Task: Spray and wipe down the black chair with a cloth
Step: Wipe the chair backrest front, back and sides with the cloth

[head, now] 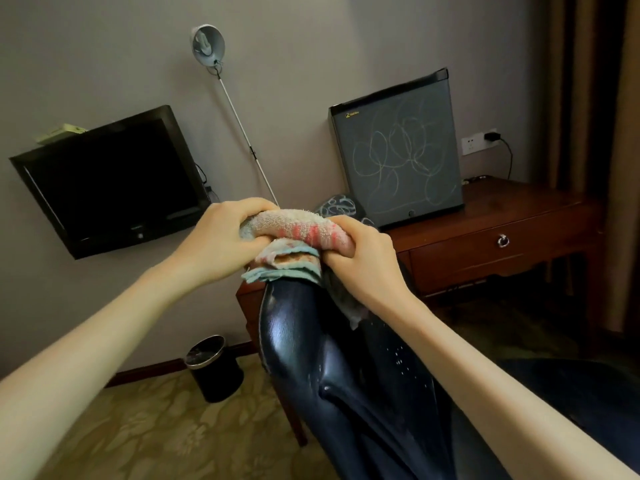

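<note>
Both hands are on the cloth. Left hand (pixel 221 237) is curled round its left end, right hand (pixel 363 261) curled round its right end with fingers tucked under. Cloth (pixel 298 230) is bunched into a roll between the 2 hands, sitting on the top edge of the chair (pixel 311 348) back. Its loose folded layers hang below the roll onto the chair. Droplets (pixel 398 356) show on the chair below the right wrist. My read: that patch is sprayed, and the wipe is now at the top edge.

Risks:
- The bunched roll gives a small contact patch, so the wipe could skip areas or streak.
- The droplets lower down could run or dry before the cloth gets there.
- A hard 2-handed push on the top edge could tip or shove the chair into the worktop (pixel 502 220) just behind it.

No spray bottle in view. Fridge (pixel 398 157) stands on the worktop, TV (pixel 110 185) on the wall to the left, bin (pixel 214 370) on the floor near the chair.
</note>
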### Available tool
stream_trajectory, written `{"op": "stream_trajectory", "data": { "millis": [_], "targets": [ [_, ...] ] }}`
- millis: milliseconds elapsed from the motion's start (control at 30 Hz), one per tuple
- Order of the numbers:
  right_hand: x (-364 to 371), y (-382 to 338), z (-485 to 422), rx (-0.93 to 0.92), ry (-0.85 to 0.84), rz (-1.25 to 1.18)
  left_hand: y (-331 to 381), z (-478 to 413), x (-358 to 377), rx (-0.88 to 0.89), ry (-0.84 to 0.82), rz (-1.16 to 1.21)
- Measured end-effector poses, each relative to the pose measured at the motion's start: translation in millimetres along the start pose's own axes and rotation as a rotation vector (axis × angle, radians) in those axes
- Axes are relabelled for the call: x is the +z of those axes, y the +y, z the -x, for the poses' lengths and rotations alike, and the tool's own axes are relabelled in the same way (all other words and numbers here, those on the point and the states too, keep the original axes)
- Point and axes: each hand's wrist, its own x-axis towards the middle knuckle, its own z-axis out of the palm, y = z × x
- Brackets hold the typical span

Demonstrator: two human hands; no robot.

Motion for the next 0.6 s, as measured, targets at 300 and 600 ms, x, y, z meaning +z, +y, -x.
{"op": "stream_trajectory", "data": {
  "millis": [300,600],
  "targets": [
    [-22.8,-52.9,146.0,-0.172,-0.06,-0.124,69.3,150.5,-37.7,0.068,0.029,0.014],
    [-13.7,-26.3,84.5,-0.125,0.035,-0.181,48.8,83.7,-20.4,0.021,0.081,0.122]
  ]
}}
